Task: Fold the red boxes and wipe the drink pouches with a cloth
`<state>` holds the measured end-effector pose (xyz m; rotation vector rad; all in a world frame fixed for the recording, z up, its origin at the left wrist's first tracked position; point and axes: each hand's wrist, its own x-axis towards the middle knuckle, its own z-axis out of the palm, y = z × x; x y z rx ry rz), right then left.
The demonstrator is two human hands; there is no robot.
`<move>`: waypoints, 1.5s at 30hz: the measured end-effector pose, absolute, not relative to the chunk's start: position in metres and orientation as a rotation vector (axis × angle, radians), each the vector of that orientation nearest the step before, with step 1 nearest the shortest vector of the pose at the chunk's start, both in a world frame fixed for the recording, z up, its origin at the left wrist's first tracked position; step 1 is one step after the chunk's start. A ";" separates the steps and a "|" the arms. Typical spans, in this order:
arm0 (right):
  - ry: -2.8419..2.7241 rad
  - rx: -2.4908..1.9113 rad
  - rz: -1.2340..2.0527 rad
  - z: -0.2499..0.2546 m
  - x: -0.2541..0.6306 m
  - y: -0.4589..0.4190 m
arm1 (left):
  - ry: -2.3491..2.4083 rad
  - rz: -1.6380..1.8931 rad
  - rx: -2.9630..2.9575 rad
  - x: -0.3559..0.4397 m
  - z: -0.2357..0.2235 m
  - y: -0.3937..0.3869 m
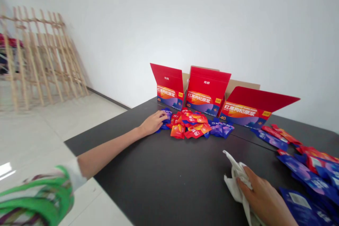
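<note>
My left hand (153,123) reaches across the black table to the left end of a pile of small pouches. Its fingers rest against a blue pouch (167,116), and the hand is not closed around it. Red pouches (197,130) lie heaped in the middle of the pile, with more blue pouches (221,129) at its right end. Near the front right, my right hand (258,192) is closed on a bunched white cloth (235,180) just over the tabletop. Part of the cloth is hidden under the fingers.
Behind the pile stand three red printed boxes (169,88) with raised lids, against a white wall. More red and blue pouches (309,176) are heaped along the right side of the black table (169,176). A wooden rack (42,56) leans on the wall at left.
</note>
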<state>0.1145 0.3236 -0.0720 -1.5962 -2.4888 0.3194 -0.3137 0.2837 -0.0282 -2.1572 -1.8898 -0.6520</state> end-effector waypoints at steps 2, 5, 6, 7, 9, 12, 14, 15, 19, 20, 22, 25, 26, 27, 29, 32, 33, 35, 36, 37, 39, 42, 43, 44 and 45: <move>-2.497 -1.565 0.327 -0.076 0.116 0.326 | -1.894 -0.733 -2.238 -0.320 -0.037 0.286; -2.526 -1.552 0.315 -0.076 0.116 0.328 | -1.945 -0.828 -2.323 -0.329 -0.040 0.288; -2.539 -1.558 0.306 -0.075 0.115 0.327 | -1.968 -0.816 -2.343 -0.332 -0.037 0.288; -2.554 -1.568 0.294 -0.072 0.113 0.325 | -1.983 -0.798 -2.338 -0.334 -0.034 0.288; -2.589 -1.591 0.267 -0.063 0.108 0.319 | -1.961 -0.800 -2.264 -0.330 -0.023 0.291; -2.624 -1.597 0.191 -0.050 0.098 0.307 | -1.780 -0.900 -2.234 -0.293 -0.003 0.307; -2.639 -1.587 0.126 -0.043 0.091 0.301 | -1.661 -0.906 -2.365 -0.245 0.009 0.322; -2.641 -1.581 0.097 -0.040 0.088 0.298 | -1.601 -0.873 -2.472 -0.216 0.013 0.331; -2.642 -1.535 0.055 -0.035 0.082 0.290 | -1.237 -0.537 -2.934 -0.093 0.012 0.372; -2.640 -1.526 0.055 -0.035 0.082 0.289 | -1.150 -0.479 -3.002 -0.065 0.008 0.385; -2.631 -1.501 0.066 -0.034 0.082 0.288 | -1.082 -0.379 -3.067 -0.014 -0.004 0.415; -2.619 -1.467 0.125 -0.035 0.086 0.292 | -1.143 -0.268 -3.103 0.049 -0.022 0.457; -2.615 -1.460 0.149 -0.035 0.087 0.294 | -1.188 -0.219 -3.110 0.065 -0.027 0.469; -2.613 -1.452 0.173 -0.036 0.088 0.296 | -1.207 -0.166 -3.128 0.079 -0.031 0.478; -2.615 -1.434 0.213 -0.037 0.090 0.299 | -1.139 -0.101 -3.179 0.099 -0.038 0.491; -2.626 -1.435 0.251 -0.037 0.092 0.301 | -0.939 -0.181 -3.184 0.106 -0.043 0.496; -2.629 -1.440 0.257 -0.037 0.092 0.301 | -0.906 -0.225 -3.152 0.103 -0.044 0.494; -2.634 -1.443 0.263 -0.036 0.093 0.302 | -0.915 -0.281 -3.067 0.092 -0.044 0.487; -2.639 -1.441 0.266 -0.036 0.094 0.302 | -0.939 -0.290 -3.027 0.084 -0.042 0.482; -2.646 -1.439 0.271 -0.035 0.095 0.303 | -0.969 -0.298 -2.992 0.074 -0.040 0.475; -2.661 -1.448 0.280 -0.035 0.099 0.305 | -1.057 -0.337 -2.932 0.049 -0.031 0.457; -2.681 -1.502 0.290 -0.033 0.107 0.306 | -1.324 -0.494 -2.833 0.000 -0.012 0.420; -2.689 -1.523 0.289 -0.032 0.111 0.306 | -1.474 -0.533 -2.783 -0.017 -0.007 0.405; -2.700 -1.524 0.287 -0.031 0.115 0.306 | -1.643 -0.550 -2.723 -0.034 -0.004 0.388; -2.709 -1.524 0.281 -0.029 0.118 0.306 | -1.810 -0.552 -2.654 -0.050 -0.002 0.372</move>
